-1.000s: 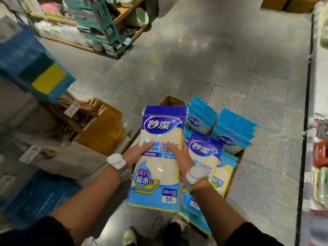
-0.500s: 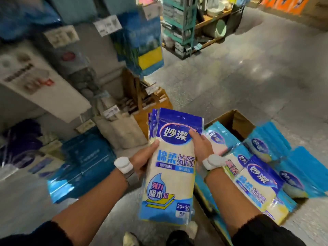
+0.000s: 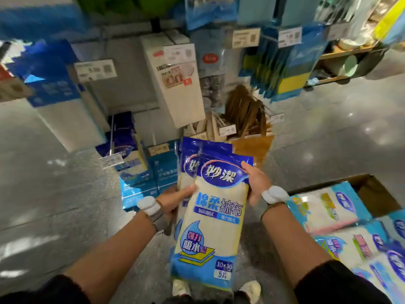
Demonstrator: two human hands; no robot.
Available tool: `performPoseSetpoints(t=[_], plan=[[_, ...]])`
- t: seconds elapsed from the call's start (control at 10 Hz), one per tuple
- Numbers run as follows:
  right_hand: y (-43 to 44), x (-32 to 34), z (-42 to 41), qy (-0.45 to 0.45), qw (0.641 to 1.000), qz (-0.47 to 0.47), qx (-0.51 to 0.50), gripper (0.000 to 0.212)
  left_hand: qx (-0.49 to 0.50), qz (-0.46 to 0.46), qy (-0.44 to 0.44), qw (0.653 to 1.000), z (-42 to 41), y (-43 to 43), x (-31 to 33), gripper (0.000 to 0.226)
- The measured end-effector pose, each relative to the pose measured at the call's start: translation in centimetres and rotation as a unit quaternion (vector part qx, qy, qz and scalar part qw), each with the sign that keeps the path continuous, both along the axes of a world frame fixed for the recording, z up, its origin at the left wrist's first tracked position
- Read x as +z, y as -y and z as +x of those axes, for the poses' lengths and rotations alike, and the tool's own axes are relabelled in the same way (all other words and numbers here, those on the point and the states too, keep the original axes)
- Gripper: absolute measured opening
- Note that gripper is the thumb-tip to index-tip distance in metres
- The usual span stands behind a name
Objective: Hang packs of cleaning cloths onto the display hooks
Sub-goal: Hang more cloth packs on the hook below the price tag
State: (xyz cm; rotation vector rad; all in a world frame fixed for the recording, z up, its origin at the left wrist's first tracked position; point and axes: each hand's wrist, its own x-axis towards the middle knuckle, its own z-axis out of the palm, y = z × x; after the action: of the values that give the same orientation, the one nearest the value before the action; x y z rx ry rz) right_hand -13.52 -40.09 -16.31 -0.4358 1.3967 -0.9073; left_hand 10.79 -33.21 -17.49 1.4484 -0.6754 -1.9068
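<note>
I hold a small stack of cleaning cloth packs (image 3: 215, 216), blue-topped with cream cloth and blue lettering, upright in front of me. My left hand (image 3: 175, 199) grips the stack's left edge, thumb across the front pack. On the right edge, near the top, my right hand (image 3: 255, 183) holds the front pack. A display hook (image 3: 112, 137) with a price tag sticks out low on the left, packs hanging behind it. More blue packs (image 3: 291, 69) hang on hooks at the upper right.
An open cardboard box (image 3: 372, 189) at my right holds several more cloth packs. Brown paper bags (image 3: 247, 119) hang just beyond the stack. A white boxed product (image 3: 173, 84) and price tags fill the display. A wooden shelf unit (image 3: 346, 62) stands far right across the grey floor.
My view has swung left from the box toward the display. Both hands have carried the stack up and toward the hooks, and the box now lies at the lower right.
</note>
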Motion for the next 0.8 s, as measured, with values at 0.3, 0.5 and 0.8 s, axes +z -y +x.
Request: performPoseSetpoints(t=[0.3, 0.5, 0.8], plan=[[3.5, -0.7, 8.9, -0.065, 0.994, -0.011, 0.091, 0.031, 0.133, 0.028, 0.057, 0.989, 13.7, -3.8, -1.0, 0.045], [6.1, -3.2, 14.0, -0.130, 0.969, 0.005, 0.210, 0.025, 0.261, 0.062, 0.062, 0.961, 20.2, -6.7, -4.1, 0.062], [10.3, -7.6, 20.0, -0.206, 0.909, -0.003, 0.363, 0.040, 0.393, 0.123, 0.168, 0.896, 24.0, -7.0, -5.8, 0.025]])
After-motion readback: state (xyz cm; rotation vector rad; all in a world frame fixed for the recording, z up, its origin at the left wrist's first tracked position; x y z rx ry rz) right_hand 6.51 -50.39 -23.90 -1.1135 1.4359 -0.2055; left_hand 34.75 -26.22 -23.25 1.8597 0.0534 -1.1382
